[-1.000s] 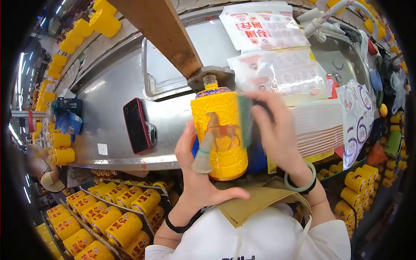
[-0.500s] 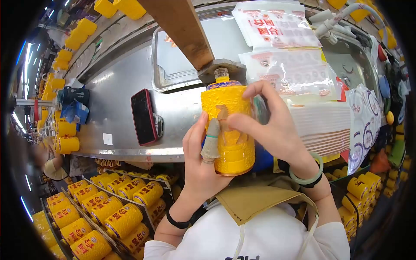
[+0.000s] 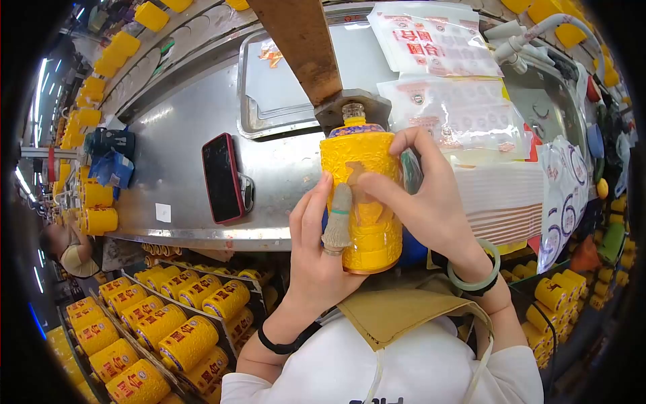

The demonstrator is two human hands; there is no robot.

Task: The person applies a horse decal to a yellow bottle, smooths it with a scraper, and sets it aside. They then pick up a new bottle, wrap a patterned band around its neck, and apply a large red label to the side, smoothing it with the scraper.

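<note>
A yellow embossed bottle (image 3: 370, 239) with a clear threaded glass neck stands tilted in front of me, its neck at a metal bracket on a wooden post. My left hand (image 3: 319, 249) is wrapped round its lower left side, a cloth finger cot (image 3: 338, 215) on one finger. On the bottle's front is a brownish horse-shaped decal (image 3: 354, 174). My right hand (image 3: 427, 195) grips the upper right side, its thumb pressed against the decal and its index finger bent over the bottle's shoulder.
The wooden post (image 3: 299, 47) with its metal bracket (image 3: 330, 111) rises over the steel bench (image 3: 175, 135). A phone (image 3: 224, 178), a metal tray (image 3: 252, 124) and printed decal sheets (image 3: 447, 114) lie there. Racks of yellow bottles (image 3: 188, 340) stand below left. A person (image 3: 77, 252) is at far left.
The bottle and both hands appear slightly further right as the view shifts a little. My right thumb stays on the decal, and my left hand keeps its hold.
</note>
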